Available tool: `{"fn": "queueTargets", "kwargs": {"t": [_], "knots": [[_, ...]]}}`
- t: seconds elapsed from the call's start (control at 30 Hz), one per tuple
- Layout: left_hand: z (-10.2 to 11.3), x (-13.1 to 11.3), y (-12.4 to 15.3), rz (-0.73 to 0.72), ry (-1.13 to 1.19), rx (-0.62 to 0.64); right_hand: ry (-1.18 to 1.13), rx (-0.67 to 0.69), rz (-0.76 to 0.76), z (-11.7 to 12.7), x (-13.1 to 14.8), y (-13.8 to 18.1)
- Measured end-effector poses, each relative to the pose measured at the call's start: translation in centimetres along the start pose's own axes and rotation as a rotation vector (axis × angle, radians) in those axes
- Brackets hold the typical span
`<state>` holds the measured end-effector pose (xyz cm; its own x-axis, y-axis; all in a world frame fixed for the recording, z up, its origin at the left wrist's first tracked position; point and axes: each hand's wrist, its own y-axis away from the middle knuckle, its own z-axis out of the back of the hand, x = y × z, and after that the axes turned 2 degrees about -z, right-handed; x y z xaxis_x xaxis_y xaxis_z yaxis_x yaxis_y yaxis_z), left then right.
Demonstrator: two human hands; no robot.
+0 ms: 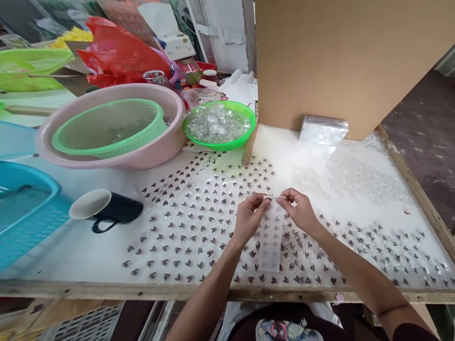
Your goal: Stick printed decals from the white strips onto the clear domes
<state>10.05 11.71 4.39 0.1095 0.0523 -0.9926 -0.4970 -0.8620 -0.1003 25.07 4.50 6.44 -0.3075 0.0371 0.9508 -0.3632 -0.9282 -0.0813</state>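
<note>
Both hands meet over the middle of the white table. My left hand [250, 214] pinches the top left corner of a pale strip of stickers [270, 241], close to a small dark mark. The opposite top corner is gripped between the fingertips of my right hand [297, 208]. Two columns of faint grey shapes show through the strip, which hangs down toward the table's front edge. Under and around it lie many small clear discs [200, 226], each bearing a dark leaf-like print. Whether the strip's lower end touches them I cannot tell.
A dark mug [128, 206] lies on its side at left, near a blue basket [53, 189]. Behind are a pink basin [135, 162] holding a green colander [106, 150] and a green bowl [223, 146] of clear pieces. A cardboard sheet [341, 57] stands behind a clear plastic packet [323, 131].
</note>
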Motion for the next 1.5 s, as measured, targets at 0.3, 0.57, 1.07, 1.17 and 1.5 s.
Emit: {"fn": "queueTargets", "kwargs": {"t": [0.3,0.57,1.07,1.17,1.5], "knots": [[-0.2,0.6,-0.2,-0.029,-0.127,-0.047,0.262,-0.066,0.138,0.1,-0.9,0.1],[-0.3,0.3,-0.2,-0.041,-0.203,-0.018,0.355,-0.081,0.198,0.8,-1.2,0.3],[-0.6,0.3,-0.1,-0.027,-0.248,0.079,0.089,-0.216,0.103,0.5,-0.4,0.6],[-0.8,0.2,0.0,-0.038,-0.249,0.145,-0.021,-0.111,0.071,-0.3,-0.2,0.4],[-0.9,0.3,0.0,-0.019,-0.256,0.234,-0.024,-0.057,0.067,0.7,-0.1,1.3]]}}
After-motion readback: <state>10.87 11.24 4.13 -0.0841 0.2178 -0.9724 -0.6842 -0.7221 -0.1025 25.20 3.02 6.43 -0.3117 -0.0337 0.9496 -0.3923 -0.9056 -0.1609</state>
